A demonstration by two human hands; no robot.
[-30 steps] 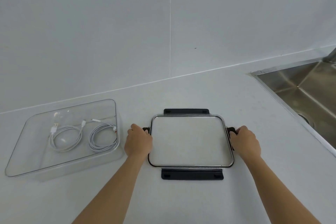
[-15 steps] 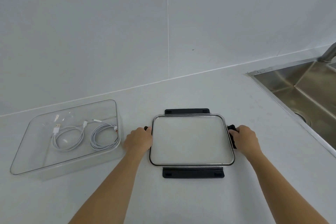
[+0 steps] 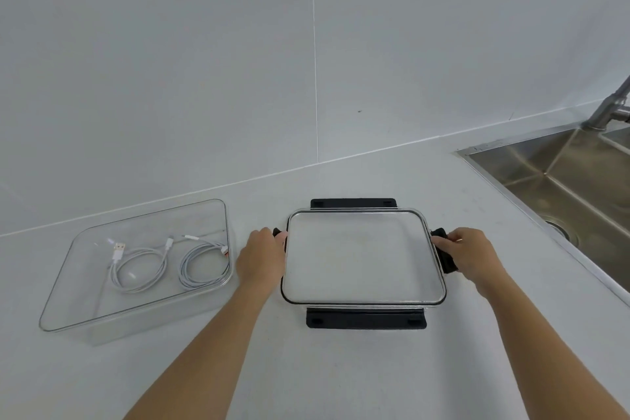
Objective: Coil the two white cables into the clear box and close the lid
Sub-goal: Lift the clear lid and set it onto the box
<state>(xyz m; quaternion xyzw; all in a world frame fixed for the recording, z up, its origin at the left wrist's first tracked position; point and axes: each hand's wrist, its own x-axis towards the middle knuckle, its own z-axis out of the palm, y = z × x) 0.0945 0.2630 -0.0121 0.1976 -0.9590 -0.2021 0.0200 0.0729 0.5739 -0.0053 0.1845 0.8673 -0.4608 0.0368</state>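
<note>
The clear box (image 3: 81,303) stands open on the counter at the left. Two coiled white cables lie side by side inside it, one cable (image 3: 136,269) on the left and the other cable (image 3: 203,266) on the right. The clear lid (image 3: 363,261) with black clips lies flat on the counter to the right of the box. My left hand (image 3: 260,257) grips the lid's left black clip. My right hand (image 3: 468,257) grips the right black clip. The front and back clips are folded out flat.
A steel sink (image 3: 572,181) is sunk into the counter at the right, with a tap (image 3: 610,109) at its far corner. A white tiled wall runs along the back of the white counter (image 3: 341,368).
Both hands stay on the lid's side clips, their fingers curling tighter round them. The view has tilted up a little, and the tap now shows.
</note>
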